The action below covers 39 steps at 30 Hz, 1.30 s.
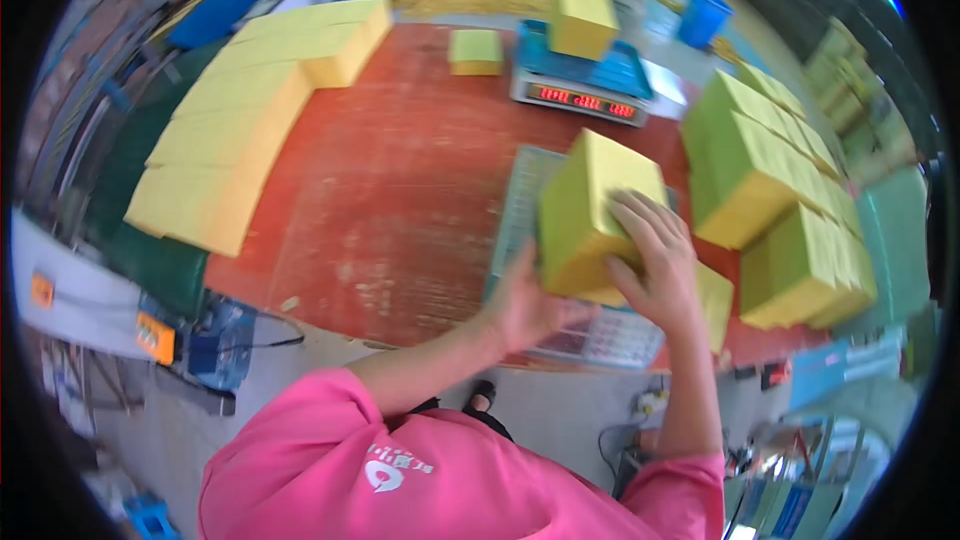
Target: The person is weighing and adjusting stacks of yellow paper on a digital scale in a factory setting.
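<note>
I hold a yellow-green rectangular block [585, 210] above a pale plastic grid tray [520, 210] on the red table [400, 190]. My left hand [520, 305] supports the block from below at its near left corner. Spread over its near top face, my right hand [655, 260] presses against it. The block is tilted, one corner pointing away from me. Another yellow block [715, 305] lies just right of my right hand.
A long row of yellow blocks [240, 120] lines the table's left side. Stacks of yellow-green blocks [780, 200] stand at the right. A blue weighing scale [585, 80] with a red display carries one block [583, 20]; a small block [475, 52] sits beside it.
</note>
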### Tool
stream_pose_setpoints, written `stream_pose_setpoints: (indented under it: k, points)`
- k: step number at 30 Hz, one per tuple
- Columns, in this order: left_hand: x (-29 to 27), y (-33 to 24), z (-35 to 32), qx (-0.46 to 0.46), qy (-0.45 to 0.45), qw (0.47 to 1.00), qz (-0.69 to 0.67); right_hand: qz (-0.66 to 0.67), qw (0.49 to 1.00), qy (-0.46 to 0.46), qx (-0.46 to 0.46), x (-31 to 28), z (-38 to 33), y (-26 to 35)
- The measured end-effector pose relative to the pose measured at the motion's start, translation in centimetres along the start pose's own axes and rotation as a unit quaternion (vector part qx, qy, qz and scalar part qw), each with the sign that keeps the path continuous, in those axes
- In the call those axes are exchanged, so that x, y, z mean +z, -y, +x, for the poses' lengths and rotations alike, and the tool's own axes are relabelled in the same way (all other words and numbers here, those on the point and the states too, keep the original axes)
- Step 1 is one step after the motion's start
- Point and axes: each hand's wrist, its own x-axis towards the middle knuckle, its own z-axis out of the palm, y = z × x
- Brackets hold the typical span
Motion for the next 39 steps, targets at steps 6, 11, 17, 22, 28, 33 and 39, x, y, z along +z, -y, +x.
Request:
stream_pose_setpoints:
  k: [6, 11, 17, 22, 28, 33, 39]
  points:
    - [-4.7, -11.6, -7.3, -0.259, 0.037, 0.91, 0.321, -0.066, 0.998, 0.001, 0.009, 0.5, 1.0, 7.0]
    - [-7.3, -34.9, -8.7, -0.044, -0.152, 0.785, 0.6, 0.308, 0.949, 0.073, 0.003, 14.5, 3.4, 14.5]
    - [-9.4, -56.0, -3.9, 0.196, -0.389, 0.391, 0.811, 0.24, 0.958, 0.082, 0.132, 28.6, 2.4, 18.1]
    - [-11.9, -64.0, 2.5, 0.156, -0.456, 0.125, 0.867, 0.1, 0.98, 0.11, 0.13, 30.6, 2.4, 18.7]
    - [-13.9, -67.1, 7.7, 0.139, -0.429, 0.004, 0.893, 0.083, 0.979, 0.104, 0.152, 31.5, 2.7, 18.4]
    - [-12.5, -65.3, 7.1, 0.054, -0.33, 0.065, 0.94, 0.068, 0.981, 0.097, 0.152, 31.7, 2.4, 18.5]
    - [-11.5, -50.8, 2.3, 0.207, -0.032, 0.177, 0.962, 0.076, 0.982, 0.084, 0.149, 30.9, 2.8, 18.3]
